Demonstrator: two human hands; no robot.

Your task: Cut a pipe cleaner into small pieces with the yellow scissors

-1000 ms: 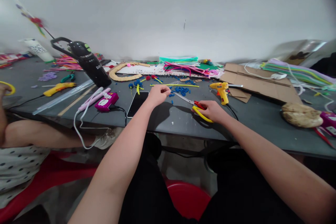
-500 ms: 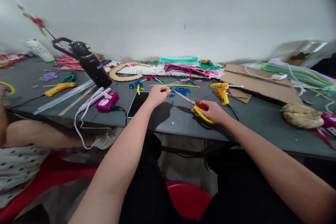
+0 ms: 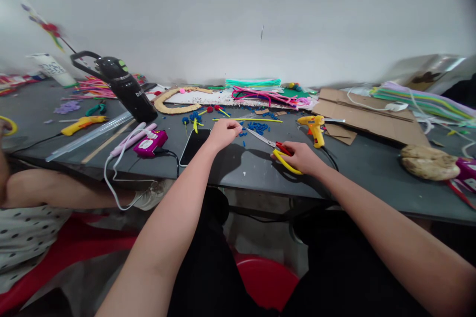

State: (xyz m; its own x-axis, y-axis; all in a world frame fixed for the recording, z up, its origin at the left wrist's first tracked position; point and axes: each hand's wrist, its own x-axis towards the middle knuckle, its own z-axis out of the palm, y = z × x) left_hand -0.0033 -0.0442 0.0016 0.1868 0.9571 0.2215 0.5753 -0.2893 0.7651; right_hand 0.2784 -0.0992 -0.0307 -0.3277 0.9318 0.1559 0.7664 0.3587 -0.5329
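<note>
My right hand (image 3: 297, 156) grips a pair of scissors (image 3: 280, 152) by its red and yellow handles, the blades pointing left. Close to the blade tips, my left hand (image 3: 225, 133) is closed with thumb and fingers pinched together; whatever lies between them is too small to make out. Many short blue pieces (image 3: 258, 128) are scattered on the table just behind the blades. A yellow pipe cleaner (image 3: 267, 120) lies beyond them. Left of my left hand are dark blue fuzzy balls (image 3: 195, 118) with yellow stems, and a phone (image 3: 193, 146) partly under my forearm.
A yellow glue gun (image 3: 315, 129) and cardboard sheets (image 3: 368, 114) lie to the right. Leftward are a black bottle (image 3: 126, 89), a purple power block (image 3: 150, 142) with cables and another glue gun (image 3: 84, 125). Pink pipe cleaners (image 3: 256, 95) lie at the back. Another person's leg (image 3: 74, 189) is at left.
The scissor blades look slightly closer to my left fingertips. Both hands otherwise stay nearly in place, and the view has shifted a little.
</note>
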